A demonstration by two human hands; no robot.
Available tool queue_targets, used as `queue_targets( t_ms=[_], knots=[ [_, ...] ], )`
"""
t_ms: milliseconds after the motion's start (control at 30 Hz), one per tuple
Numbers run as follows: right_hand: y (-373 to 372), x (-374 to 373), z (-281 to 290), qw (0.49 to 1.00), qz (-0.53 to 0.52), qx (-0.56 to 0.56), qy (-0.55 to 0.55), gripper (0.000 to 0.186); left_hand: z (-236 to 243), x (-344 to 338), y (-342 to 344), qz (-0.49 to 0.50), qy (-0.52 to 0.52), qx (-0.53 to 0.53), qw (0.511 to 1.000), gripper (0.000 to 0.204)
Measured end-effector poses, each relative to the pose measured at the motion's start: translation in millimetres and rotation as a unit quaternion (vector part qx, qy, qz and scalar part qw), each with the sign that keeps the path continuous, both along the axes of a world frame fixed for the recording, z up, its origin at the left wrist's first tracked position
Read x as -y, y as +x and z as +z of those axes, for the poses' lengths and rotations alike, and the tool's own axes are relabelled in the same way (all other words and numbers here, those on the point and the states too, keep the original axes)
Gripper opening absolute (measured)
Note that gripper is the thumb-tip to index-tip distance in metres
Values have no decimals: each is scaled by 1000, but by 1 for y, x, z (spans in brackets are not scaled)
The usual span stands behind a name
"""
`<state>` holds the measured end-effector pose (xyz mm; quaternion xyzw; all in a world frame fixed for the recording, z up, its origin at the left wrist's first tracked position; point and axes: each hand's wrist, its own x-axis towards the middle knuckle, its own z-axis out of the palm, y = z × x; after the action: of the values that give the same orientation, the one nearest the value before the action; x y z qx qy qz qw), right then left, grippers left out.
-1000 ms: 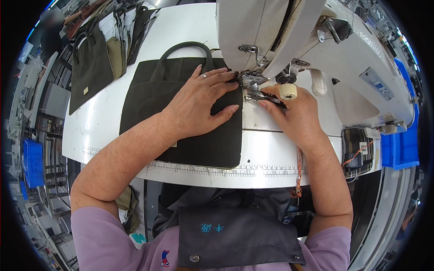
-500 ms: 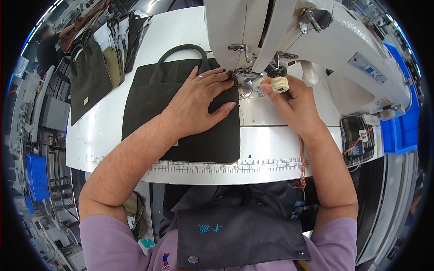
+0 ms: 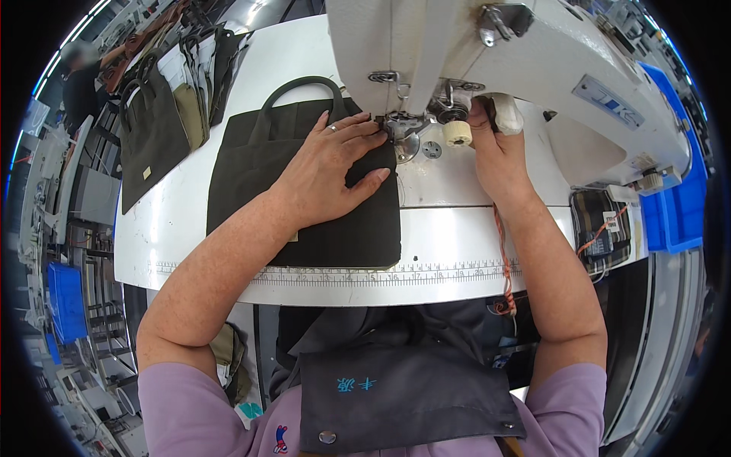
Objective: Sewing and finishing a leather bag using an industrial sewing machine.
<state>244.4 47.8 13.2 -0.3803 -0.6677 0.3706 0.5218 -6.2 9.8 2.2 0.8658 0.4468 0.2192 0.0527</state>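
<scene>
We had our left hand [image 3: 326, 174] palm down on a dark bag [image 3: 244, 179], its fingers close together and stretched toward the needle end of the white sewing machine [image 3: 548, 84], its thumb spread well apart from them. The bag lay flat on the white bench [image 3: 449, 240], left of the machine, its looped handle [image 3: 304, 81] at the far side and its right edge near a round metal plate. We held our right hand [image 3: 500, 160] under the machine's arm, the thumb just beside a cream knob [image 3: 457, 134]. A white piece [image 3: 509, 116] covered most of its fingers, and we could not tell whether they pinched anything. A ruler strip [image 3: 381, 277] ran along the bench's near edge. Farther right we had a folded plaid bundle [image 3: 588, 217] and a blue bin [image 3: 674, 217]; more bags [image 3: 156, 133] lay together at the upper left.
</scene>
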Motion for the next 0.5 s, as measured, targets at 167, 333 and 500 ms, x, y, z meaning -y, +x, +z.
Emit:
queue_targets(
  t_ms=[167, 333, 500],
  knots=[
    [3, -5, -4, 999, 17, -12, -29, 28, 3, 7, 3, 0, -12, -3, 1000, 48],
    [7, -7, -9, 999, 32, -12, -33, 27, 3, 13, 4, 3, -22, -10, 1000, 50],
    [8, -5, -6, 999, 33, 0, -31, 25, 3, 13, 4, 5, -19, -9, 1000, 50]
  ],
)
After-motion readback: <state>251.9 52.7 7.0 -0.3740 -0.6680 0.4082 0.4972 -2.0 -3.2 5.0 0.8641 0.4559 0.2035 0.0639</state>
